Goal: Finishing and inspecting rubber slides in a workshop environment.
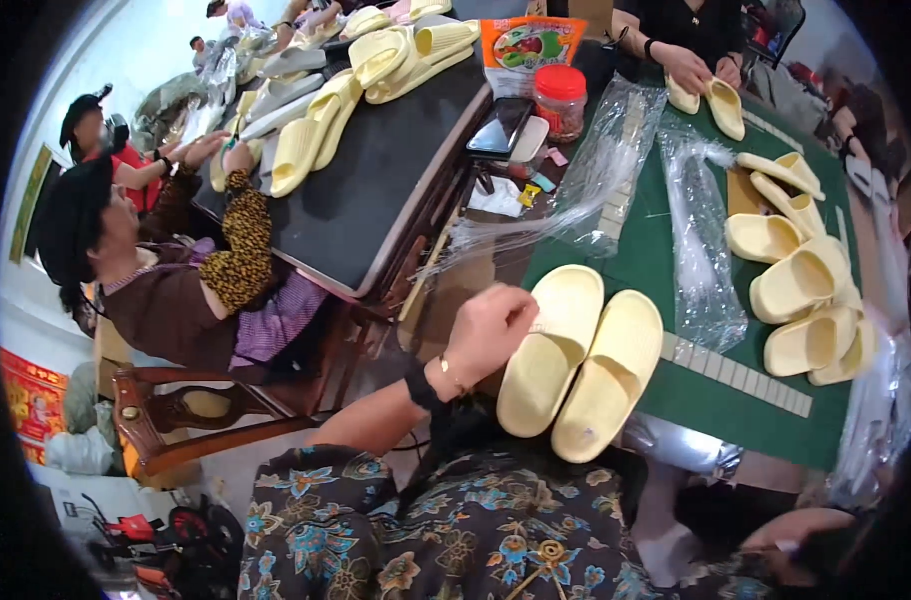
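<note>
A pair of pale yellow slippers lies side by side at the near edge of the green table, the left slipper (548, 365) touching the right slipper (608, 375). My left hand (488, 332) is at the left slipper's outer edge, fingers curled and thumb and forefinger pinched together. Whatever sits between those fingertips is hidden or too small to name. Low at the right, below the table edge, my right hand (798, 532) shows only in part and is blurred. Its fingers cannot be made out. Clear plastic bags (704, 240) lie beyond the slippers.
More yellow slippers (801, 285) line the right side of the green table (711, 415). A red-lidded jar (560, 100), a phone (500, 128) and an orange packet (531, 55) stand at the back. A co-worker (146, 290) sits left, at a black table (376, 190); another person's hand (686, 68) handles slippers opposite.
</note>
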{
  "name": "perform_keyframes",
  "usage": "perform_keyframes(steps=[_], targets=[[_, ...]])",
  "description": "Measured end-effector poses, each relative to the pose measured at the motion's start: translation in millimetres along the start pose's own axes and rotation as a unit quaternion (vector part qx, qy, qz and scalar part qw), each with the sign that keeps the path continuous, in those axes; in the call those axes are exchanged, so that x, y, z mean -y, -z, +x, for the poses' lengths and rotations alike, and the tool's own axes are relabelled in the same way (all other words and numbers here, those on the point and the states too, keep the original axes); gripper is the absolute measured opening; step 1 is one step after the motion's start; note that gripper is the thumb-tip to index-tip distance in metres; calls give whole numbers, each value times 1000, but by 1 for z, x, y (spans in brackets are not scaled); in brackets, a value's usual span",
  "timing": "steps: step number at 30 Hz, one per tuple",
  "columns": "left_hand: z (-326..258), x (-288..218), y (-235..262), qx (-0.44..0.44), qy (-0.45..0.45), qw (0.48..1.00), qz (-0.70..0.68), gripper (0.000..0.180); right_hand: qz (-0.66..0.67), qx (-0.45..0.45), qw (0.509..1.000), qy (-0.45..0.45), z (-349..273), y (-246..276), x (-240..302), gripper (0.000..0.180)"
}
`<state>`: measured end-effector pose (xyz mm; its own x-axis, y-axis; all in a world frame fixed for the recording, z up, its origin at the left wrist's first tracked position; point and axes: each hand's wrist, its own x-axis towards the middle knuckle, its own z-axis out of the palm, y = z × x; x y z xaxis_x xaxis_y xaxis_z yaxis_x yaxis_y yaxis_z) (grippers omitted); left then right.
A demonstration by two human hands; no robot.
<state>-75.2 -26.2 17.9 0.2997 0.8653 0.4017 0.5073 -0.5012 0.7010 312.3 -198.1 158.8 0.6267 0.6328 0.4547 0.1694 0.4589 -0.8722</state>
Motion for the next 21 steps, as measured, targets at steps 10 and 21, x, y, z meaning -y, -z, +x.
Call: perform_keyframes(steps=[10,21], targets=[[38,53,-8,29,29,983,177,14,-25,16,999,-35,-11,13,-8,55],[34,66,-27,44,31,971,232,14,-50,62,996,-36,10,-12,-14,51]])
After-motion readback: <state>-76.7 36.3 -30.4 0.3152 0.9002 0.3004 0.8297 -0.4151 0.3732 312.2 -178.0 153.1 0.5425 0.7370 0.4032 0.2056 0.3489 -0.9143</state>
